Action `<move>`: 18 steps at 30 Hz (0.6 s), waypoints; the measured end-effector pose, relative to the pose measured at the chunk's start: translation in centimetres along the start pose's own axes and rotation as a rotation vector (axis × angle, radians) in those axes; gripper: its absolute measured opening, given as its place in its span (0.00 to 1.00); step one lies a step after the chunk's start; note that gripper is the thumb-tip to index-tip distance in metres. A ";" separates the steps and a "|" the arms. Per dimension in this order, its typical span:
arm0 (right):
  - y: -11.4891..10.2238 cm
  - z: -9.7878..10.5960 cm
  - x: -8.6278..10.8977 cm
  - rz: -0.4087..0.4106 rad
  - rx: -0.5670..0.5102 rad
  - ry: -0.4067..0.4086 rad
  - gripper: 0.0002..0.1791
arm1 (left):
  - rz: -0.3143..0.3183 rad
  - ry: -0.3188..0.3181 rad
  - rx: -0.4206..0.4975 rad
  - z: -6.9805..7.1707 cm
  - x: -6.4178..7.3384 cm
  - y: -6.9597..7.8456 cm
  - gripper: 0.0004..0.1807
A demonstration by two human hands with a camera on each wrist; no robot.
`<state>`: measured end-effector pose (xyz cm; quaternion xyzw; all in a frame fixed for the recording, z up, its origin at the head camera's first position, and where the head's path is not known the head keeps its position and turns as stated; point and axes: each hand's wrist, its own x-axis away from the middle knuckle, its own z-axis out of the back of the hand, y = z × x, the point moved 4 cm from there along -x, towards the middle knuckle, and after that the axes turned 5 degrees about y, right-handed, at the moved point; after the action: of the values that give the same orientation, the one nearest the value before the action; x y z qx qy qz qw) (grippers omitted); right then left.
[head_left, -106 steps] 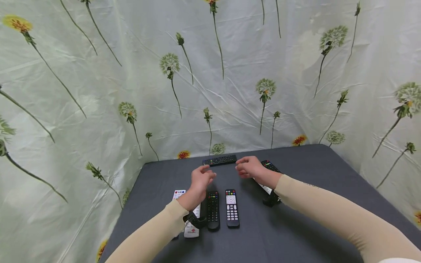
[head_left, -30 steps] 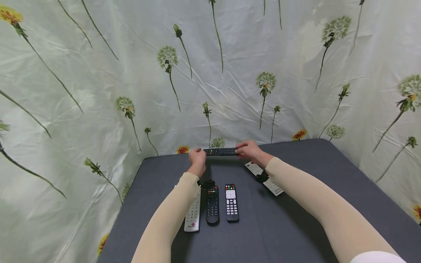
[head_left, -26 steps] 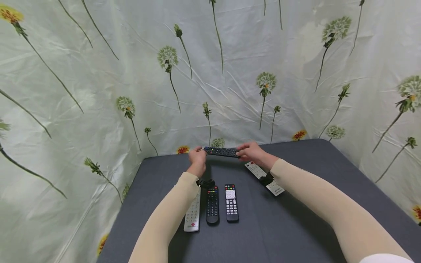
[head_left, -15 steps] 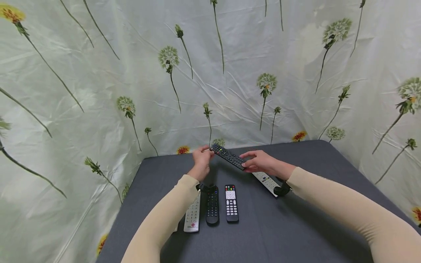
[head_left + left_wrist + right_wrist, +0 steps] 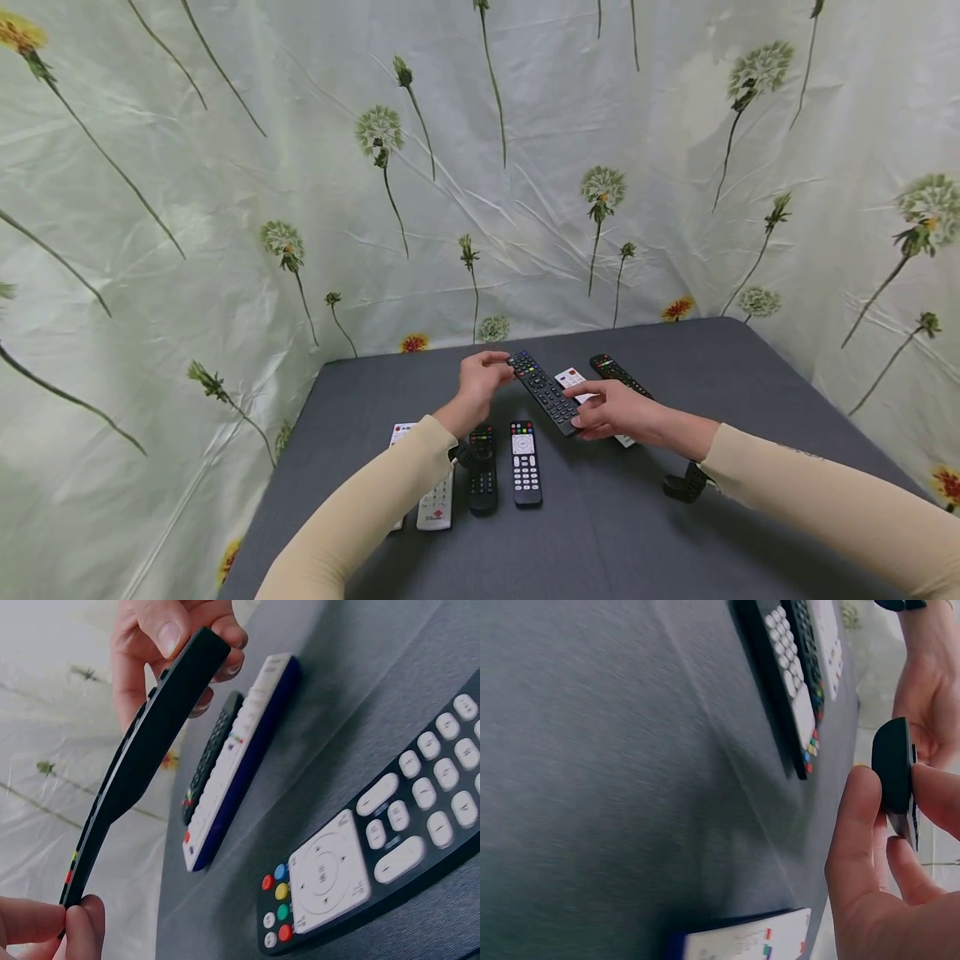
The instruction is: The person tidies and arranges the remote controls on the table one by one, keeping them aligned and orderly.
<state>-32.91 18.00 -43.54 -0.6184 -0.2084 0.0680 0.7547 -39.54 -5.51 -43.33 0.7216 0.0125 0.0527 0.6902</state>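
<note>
A black remote control (image 5: pixel 543 390) with several coloured buttons is held slantwise above the table between both hands. At its upper left end, my left hand (image 5: pixel 480 385) pinches it between thumb and fingers. My right hand (image 5: pixel 618 412) grips the lower right end, thumb on one face and fingers on the other. From the left wrist, the remote (image 5: pixel 150 742) appears edge-on, its underside thickening toward the right hand (image 5: pixel 180 645). Below it lies a black remote with white buttons (image 5: pixel 526 467). Beneath my right hand, a white remote (image 5: pixel 572 379) is partly covered.
On the grey-covered table (image 5: pixel 600 533), another black remote (image 5: pixel 483 479) and a silver-white remote (image 5: pixel 435 507) lie left of centre. A further white remote (image 5: pixel 401 431) is half hidden by the left sleeve. One black remote (image 5: pixel 617 372) lies back right. A flowered curtain (image 5: pixel 435 283) hangs behind.
Both hands took hold of the black remote at the table's back and lifted it. Since then it has turned from crosswise to slanting, its right end swinging nearer as the right hand moved right and closer.
</note>
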 end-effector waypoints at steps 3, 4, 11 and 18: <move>0.5 -0.1 1.0 -0.015 -0.029 -0.010 0.38 | -0.010 -0.049 -0.031 -0.4 0.5 0.0 0.16; 0.7 -0.2 1.3 -0.019 -0.039 -0.015 0.39 | -0.012 -0.064 -0.039 -0.6 0.7 0.0 0.16; 2.1 -0.7 3.2 -0.042 -0.064 -0.033 0.39 | -0.020 -0.156 -0.111 -1.8 1.6 -0.4 0.16; 3.9 -1.7 4.5 -0.085 -0.105 -0.033 0.37 | -0.063 -0.255 -0.224 -2.5 2.6 -0.8 0.14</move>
<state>-27.54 18.98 -46.50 -0.6467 -0.2502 0.0352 0.7197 -37.16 -2.73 -43.90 0.6401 -0.0587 -0.0600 0.7637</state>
